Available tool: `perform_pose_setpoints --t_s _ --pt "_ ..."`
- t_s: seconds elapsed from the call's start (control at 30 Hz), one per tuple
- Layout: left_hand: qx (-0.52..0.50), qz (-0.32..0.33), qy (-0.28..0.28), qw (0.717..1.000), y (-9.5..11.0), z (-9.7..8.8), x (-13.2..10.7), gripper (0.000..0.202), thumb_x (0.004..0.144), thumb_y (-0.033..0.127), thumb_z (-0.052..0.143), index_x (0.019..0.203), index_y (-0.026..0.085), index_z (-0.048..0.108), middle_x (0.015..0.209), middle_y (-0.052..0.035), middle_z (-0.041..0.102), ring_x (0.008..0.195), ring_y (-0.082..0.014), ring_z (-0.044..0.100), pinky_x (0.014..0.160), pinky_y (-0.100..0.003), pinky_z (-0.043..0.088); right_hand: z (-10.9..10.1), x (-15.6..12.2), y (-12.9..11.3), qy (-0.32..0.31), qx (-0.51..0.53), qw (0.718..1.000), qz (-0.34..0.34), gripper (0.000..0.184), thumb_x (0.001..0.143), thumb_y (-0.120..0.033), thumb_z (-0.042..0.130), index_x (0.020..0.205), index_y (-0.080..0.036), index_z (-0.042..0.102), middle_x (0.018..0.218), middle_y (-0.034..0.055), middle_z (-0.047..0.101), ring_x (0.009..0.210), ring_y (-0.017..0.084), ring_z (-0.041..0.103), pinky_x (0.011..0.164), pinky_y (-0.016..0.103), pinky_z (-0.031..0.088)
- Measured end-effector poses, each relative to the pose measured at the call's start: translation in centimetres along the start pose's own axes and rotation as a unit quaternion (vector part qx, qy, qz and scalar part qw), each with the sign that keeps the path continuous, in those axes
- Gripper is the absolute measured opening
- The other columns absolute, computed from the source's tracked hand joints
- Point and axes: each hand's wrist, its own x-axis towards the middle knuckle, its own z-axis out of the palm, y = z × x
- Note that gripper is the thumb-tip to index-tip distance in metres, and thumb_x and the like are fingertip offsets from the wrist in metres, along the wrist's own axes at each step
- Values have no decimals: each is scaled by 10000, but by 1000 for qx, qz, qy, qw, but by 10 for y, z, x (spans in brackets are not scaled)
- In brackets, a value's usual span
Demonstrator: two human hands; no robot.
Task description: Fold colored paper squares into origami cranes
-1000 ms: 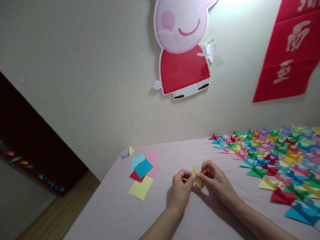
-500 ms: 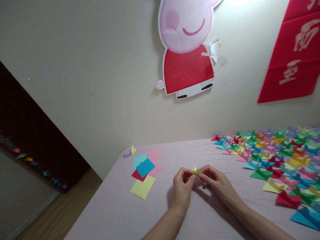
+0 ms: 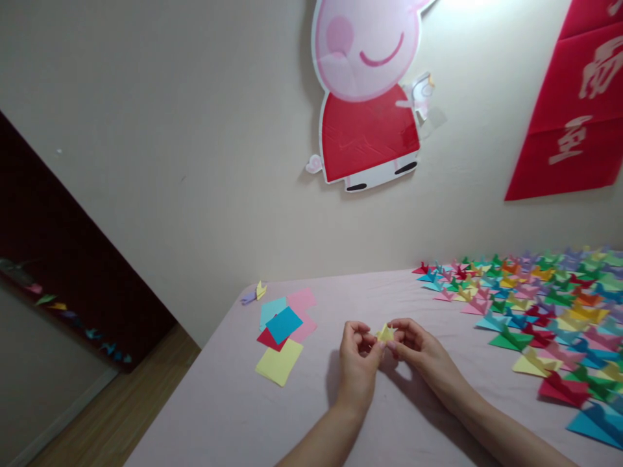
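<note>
A small folded piece of yellow paper (image 3: 386,333) is pinched between both my hands just above the pink table (image 3: 233,415). My left hand (image 3: 357,363) grips its left side with thumb and fingers closed. My right hand (image 3: 418,350) holds its right side, fingers curled round it. To the left on the table lie loose paper squares (image 3: 282,334) in yellow, blue, red, pink and teal.
Several folded paper cranes (image 3: 540,318) in many colours cover the right part of the table. Two small folded pieces (image 3: 256,294) sit at the far left corner by the wall. A cartoon pig cut-out (image 3: 370,97) and a red banner (image 3: 574,104) hang on the wall.
The yellow paper was turned and pressed smaller between my fingers. Both hands stayed in the same spot above the table.
</note>
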Motion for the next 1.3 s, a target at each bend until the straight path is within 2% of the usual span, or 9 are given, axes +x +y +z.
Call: perform_pose_setpoints --t_s 0.07,0.2,0.33,0.43,0.53,0.67,0.77,0.97,1.3 --pt "16 1 -17 1000 4 -1 -1 336 753 290 697 993 222 470 708 47 581 671 -142 556 634 -234 412 0 1 -2 -11 -11 1000 2 524 599 -546 829 955 -212 639 639 -43 583 613 163 568 596 278 462" --pt "89 25 -31 995 10 -3 -4 291 793 255 645 1022 224 469 704 46 578 698 -148 538 679 -246 412 -1 2 -6 -57 -31 998 2 413 662 -582 764 718 -186 661 655 -8 610 657 168 557 642 286 454" --pt "127 15 -55 990 9 -4 -4 235 797 257 624 1009 221 528 706 48 542 685 -150 494 656 -249 393 -3 0 -5 -38 -49 998 0 371 669 -536 752 620 -183 649 593 -17 596 617 158 516 616 279 419" --pt "156 5 -99 983 7 -5 -2 97 802 288 620 836 208 577 707 37 521 679 -149 470 633 -254 360 -5 0 -4 -30 -49 998 0 327 658 -495 761 630 -181 670 611 -9 630 626 164 531 618 279 419" --pt "189 23 -137 972 7 -7 1 216 803 285 613 633 199 512 669 36 459 667 -145 430 619 -263 316 -7 0 -4 -31 -44 999 -5 309 653 -476 769 624 -182 679 614 -6 638 636 166 539 631 280 426" --pt "214 33 -141 966 6 -8 1 254 820 268 583 600 202 476 653 39 424 652 -146 409 608 -272 295 -6 1 -7 -47 -45 998 -12 322 684 -500 738 635 -185 694 625 -5 636 657 172 552 656 285 442" --pt "232 48 -150 960 7 -7 -1 233 798 231 582 605 207 453 668 33 443 676 -150 424 623 -268 298 -6 0 -7 -33 -69 997 -18 317 692 -498 718 623 -189 696 606 -12 621 640 167 541 643 280 441" --pt "215 52 -163 961 8 -4 -4 139 787 223 566 671 209 490 721 19 472 713 -158 444 642 -263 313 -7 -1 -5 -17 -86 996 -10 326 690 -505 708 596 -194 677 558 -21 595 588 157 516 589 270 422" --pt "152 -11 -170 974 4 -9 3 291 737 362 647 547 194 504 632 30 439 632 -144 378 596 -278 274 -6 3 -8 -34 -45 998 7 400 649 -586 739 646 -190 680 586 -20 598 589 153 518 589 272 424"
